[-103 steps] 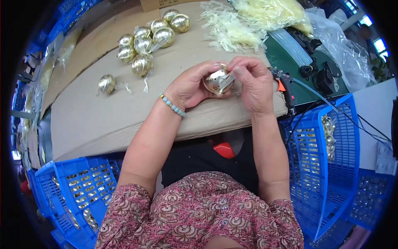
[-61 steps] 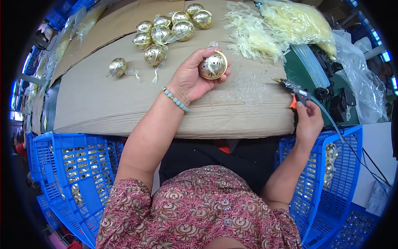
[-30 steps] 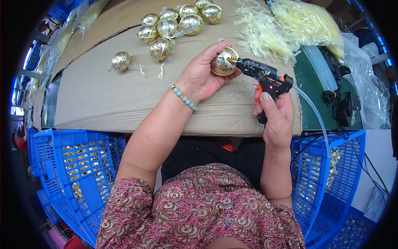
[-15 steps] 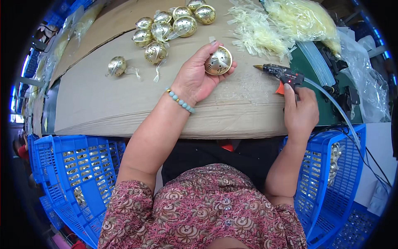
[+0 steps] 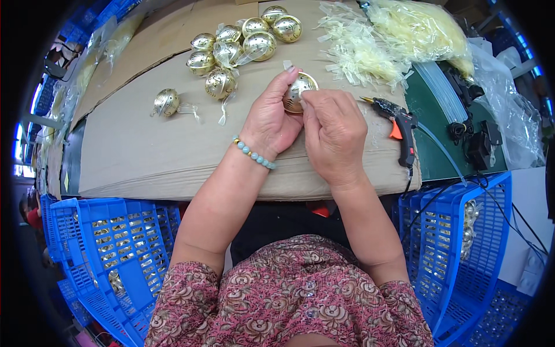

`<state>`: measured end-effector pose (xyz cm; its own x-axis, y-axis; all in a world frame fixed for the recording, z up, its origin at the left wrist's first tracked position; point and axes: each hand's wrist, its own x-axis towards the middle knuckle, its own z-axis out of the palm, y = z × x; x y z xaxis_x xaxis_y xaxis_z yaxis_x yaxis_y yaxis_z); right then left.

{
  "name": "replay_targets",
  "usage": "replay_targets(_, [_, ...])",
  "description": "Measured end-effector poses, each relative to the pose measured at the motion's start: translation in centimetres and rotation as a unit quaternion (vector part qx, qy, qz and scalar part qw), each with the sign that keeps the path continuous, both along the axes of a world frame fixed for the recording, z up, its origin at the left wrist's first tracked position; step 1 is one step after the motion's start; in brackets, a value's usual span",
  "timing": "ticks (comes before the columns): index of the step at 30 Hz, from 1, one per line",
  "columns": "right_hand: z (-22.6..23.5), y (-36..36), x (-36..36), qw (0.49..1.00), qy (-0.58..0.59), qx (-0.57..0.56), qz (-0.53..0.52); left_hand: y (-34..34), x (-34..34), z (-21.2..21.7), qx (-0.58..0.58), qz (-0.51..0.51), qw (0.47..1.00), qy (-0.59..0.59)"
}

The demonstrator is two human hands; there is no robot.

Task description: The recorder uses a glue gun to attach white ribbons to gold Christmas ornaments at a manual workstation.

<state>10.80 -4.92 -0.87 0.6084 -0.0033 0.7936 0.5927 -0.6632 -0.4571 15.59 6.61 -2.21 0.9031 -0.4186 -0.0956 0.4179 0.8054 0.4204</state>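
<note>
While I watch from afar, the left hand (image 5: 270, 118) curls around a gold ball (image 5: 293, 92), thumb at its far edge, and the right hand (image 5: 337, 130) pinches at the ball's face; I cannot tell what, if anything, sits between those fingertips. The ball is held above the cardboard (image 5: 139, 147), right of the clustered balls (image 5: 258, 44). To its right lies a glue gun (image 5: 404, 122), nozzle facing the hands; a careless sweep rightward might, I judge, meet that tip. A snag on its cord (image 5: 410, 178) could drag the gun off the near edge, and a loosened left grip could drop the ball.
</note>
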Motion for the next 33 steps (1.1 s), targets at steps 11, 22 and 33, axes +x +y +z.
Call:
replay_targets(11, [0.4, 1.2, -0.7, 0.990, -0.011, -0.132, -0.050, -0.4, 0.0, -0.4, 0.060, 0.026, 0.996, 0.060])
replay_targets(22, [2.4, -2.5, 0.2, 0.985, 0.066, -0.152, -0.055, 0.1, -0.5, 0.9, 0.031, 0.094, 0.992, 0.076])
replay_targets(33, [2.8, -5.6, 8.6, 0.948, 0.148, -0.268, -0.091, 1.2, -0.9, 1.3, 0.029, 0.080, 0.996, 0.032])
